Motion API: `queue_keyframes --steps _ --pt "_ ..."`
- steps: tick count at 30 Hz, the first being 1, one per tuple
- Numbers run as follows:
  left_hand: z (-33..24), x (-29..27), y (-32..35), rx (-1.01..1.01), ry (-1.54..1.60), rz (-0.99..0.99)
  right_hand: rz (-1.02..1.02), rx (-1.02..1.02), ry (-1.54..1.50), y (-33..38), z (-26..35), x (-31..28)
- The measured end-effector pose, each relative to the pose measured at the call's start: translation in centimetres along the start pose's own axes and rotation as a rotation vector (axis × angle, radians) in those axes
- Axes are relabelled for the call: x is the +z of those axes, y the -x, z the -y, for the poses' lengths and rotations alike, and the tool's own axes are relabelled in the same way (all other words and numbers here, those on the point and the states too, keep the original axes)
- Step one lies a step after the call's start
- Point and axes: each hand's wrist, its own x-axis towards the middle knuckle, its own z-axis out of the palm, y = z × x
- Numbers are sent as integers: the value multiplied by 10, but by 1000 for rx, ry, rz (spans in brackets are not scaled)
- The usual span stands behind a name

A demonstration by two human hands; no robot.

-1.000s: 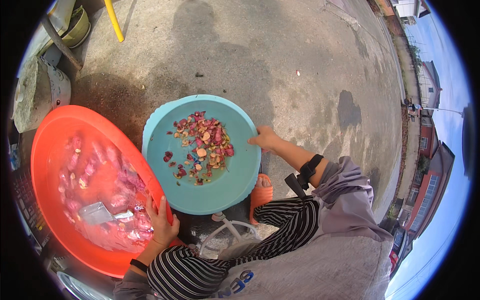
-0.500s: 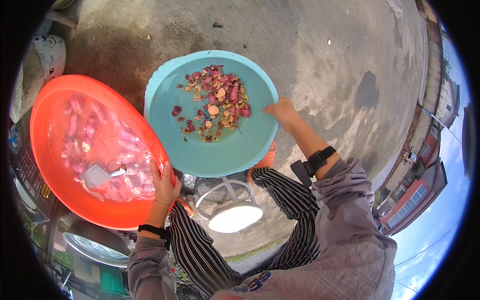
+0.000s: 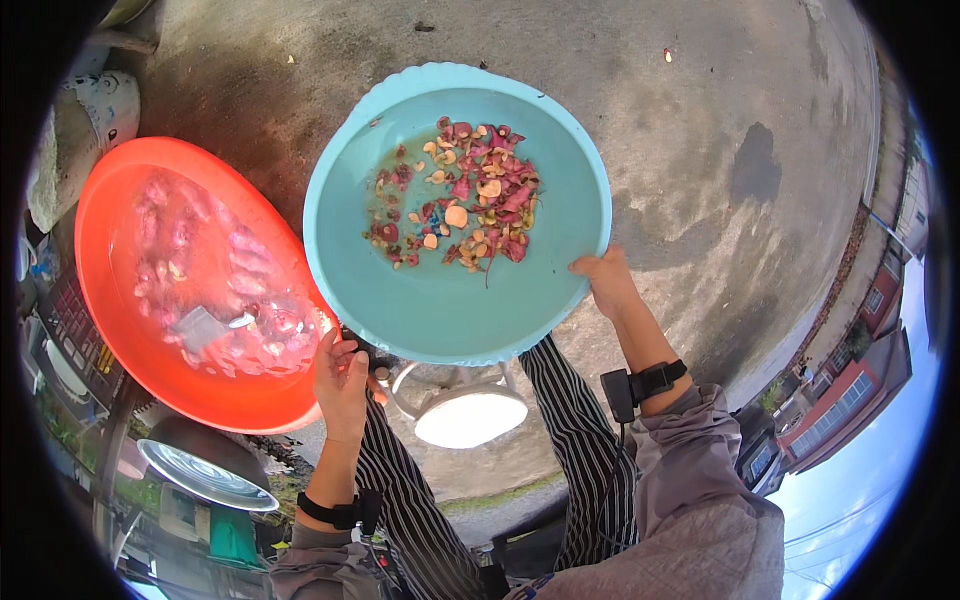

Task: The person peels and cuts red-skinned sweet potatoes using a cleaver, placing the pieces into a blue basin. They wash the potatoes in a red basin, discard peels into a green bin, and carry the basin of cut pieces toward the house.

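Observation:
My right hand (image 3: 606,280) grips the right rim of a round turquoise basin (image 3: 540,310), thumb over the edge. Red-purple peels (image 3: 515,195), tan slices (image 3: 456,216) and a little murky water lie in it. The basin is lifted and tilted above my knees. My left hand (image 3: 342,385) is beside the near right rim of an orange-red basin (image 3: 180,405), fingers apart and slightly bent, with nothing seen in it. Pinkish-purple root pieces (image 3: 250,265) sit in water there, along with a flat pale blade-like thing (image 3: 200,328).
Between my striped trouser legs stands a round white-topped stool (image 3: 470,415). A metal basin (image 3: 208,475) is at lower left, near a dark plastic crate (image 3: 75,320). Concrete ground (image 3: 680,150), with damp patches, spreads beyond the basins.
The turquoise basin has moved right and away from me, with my right hand on its rim. My left hand has let go of the orange-red basin's rim and shifted slightly right.

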Motion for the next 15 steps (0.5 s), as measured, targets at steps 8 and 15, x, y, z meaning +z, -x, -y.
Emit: queue_keyframes --steps 8,15 --pt "18 -16 43 -275 411 100 473 210 -2 84 -36 -23" --pt "29 -57 72 -135 192 -175 318 -212 677 -34 -79 19"
